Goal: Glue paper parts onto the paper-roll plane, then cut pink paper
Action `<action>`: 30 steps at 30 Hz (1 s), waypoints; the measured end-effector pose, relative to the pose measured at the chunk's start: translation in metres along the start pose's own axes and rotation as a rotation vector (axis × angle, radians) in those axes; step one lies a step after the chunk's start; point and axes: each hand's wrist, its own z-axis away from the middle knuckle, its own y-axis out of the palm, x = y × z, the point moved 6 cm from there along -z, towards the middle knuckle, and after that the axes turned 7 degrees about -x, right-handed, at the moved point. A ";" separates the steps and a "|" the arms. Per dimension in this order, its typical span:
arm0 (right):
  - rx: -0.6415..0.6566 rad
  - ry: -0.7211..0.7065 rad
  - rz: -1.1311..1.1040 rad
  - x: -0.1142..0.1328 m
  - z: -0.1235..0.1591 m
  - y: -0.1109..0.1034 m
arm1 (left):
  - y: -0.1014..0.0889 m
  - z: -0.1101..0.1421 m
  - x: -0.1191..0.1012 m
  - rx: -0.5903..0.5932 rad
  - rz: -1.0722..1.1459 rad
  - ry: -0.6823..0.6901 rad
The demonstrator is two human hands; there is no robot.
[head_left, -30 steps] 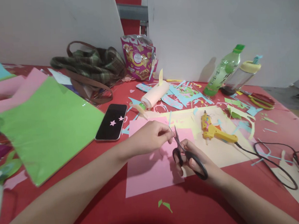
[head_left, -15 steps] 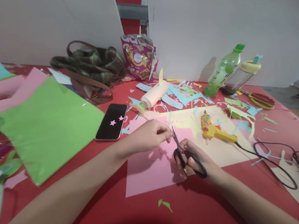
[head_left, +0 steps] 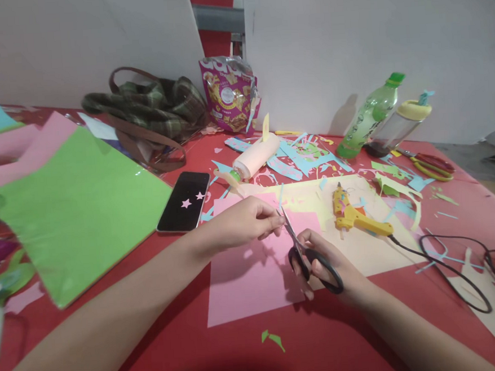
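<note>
My right hand (head_left: 327, 262) grips black-handled scissors (head_left: 309, 257), fingers through the loops, blades pointing up and away. My left hand (head_left: 241, 222) is pinched closed at the blade tips, holding something too small to make out. Both hands hover over a pink paper sheet (head_left: 249, 276) lying on the red table (head_left: 334, 337). A yellow glue gun (head_left: 353, 215) lies just right of the scissors on a cream sheet (head_left: 371, 253).
A black phone (head_left: 183, 201) with pink stars lies left of the pink sheet, beside a large green sheet (head_left: 75, 209). Behind are a plaid bag (head_left: 149, 110), snack packet (head_left: 229, 93), glue bottle (head_left: 256, 155), two drink bottles (head_left: 370, 117), red scissors (head_left: 430, 164), paper scraps. A black cable (head_left: 457, 272) loops at right.
The scissors have tilted slightly and their blades have drawn closer together at my left fingertips. Both hands have stayed almost in place.
</note>
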 end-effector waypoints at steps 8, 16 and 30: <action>0.030 -0.009 -0.031 0.003 -0.001 0.005 | 0.002 0.000 0.001 0.030 -0.023 0.002; 0.013 0.001 0.012 0.002 0.000 0.002 | 0.003 0.000 0.000 0.025 -0.028 0.019; 0.010 -0.004 -0.013 0.004 0.001 0.003 | 0.003 0.002 -0.002 -0.011 -0.031 -0.022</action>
